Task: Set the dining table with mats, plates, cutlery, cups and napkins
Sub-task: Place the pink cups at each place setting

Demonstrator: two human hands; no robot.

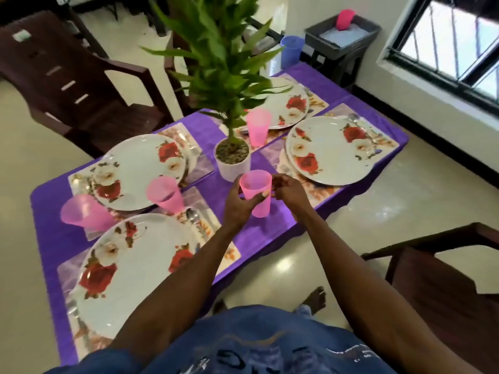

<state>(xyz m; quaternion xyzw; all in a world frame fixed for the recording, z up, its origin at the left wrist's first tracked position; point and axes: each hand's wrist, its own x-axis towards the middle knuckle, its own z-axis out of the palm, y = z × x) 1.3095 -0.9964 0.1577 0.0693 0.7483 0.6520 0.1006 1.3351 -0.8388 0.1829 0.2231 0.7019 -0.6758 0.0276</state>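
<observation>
The potted plant (232, 157) stands mid-table, its leaves spreading over the far plate (280, 103) and a pink cup (258, 129); bare purple cloth (272, 222) lies open along the near edge, between the two nearer plates' mats

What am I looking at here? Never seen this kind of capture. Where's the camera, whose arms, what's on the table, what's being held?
There is no robot. A person wears one wide-angle camera on the head, looking forward and down, so the arms reaching out from the bottom edge are their own.

The table has a purple cloth with four floral plates on mats; the nearest plate has a spoon beside it. A potted plant stands in the middle. Three pink cups already stand on the table, one of them behind the pot.

The left hand grips a fourth pink cup, upright. The right hand is at that cup's side with curled fingers; whether it touches is unclear.
</observation>
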